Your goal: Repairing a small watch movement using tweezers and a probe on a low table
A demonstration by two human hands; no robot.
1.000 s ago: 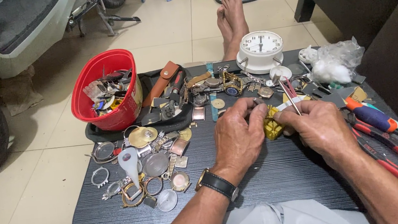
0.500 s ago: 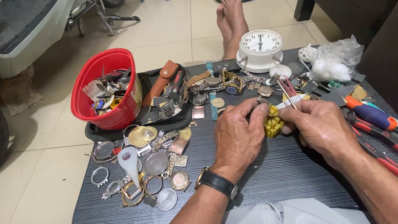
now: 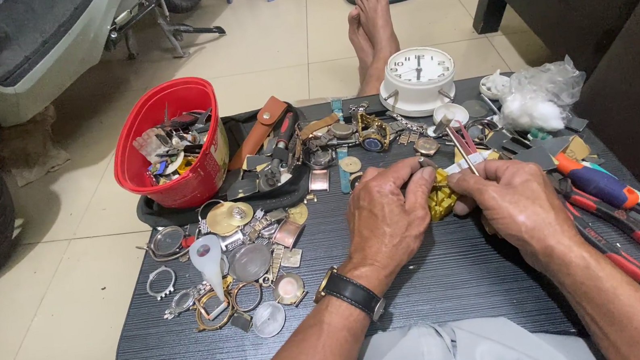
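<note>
Right now your left hand is pinched on one end of a gold metal watch bracelet, thumb and forefinger closed over the links, while your right hand pinches the other side and also grips a slim red-and-white tool that sticks up from between its fingers. The bracelet sits just above the dark table, at its middle, bunched between your two hands.

Judging by its look, it is light but floppy: linked metal that folds on itself and offers no stiffness along its length. The polished links are likely slippery, and the small pins joining them could bend or spring out, so hold it by the flat sides of the links close to where the tool tip meets it, not by a loose tail.

Around you lie a red plastic bowl of parts to the left, a scatter of watch cases and crystals near your left wrist, a white alarm clock beyond, and red-handled pliers just beside your right forearm.
</note>
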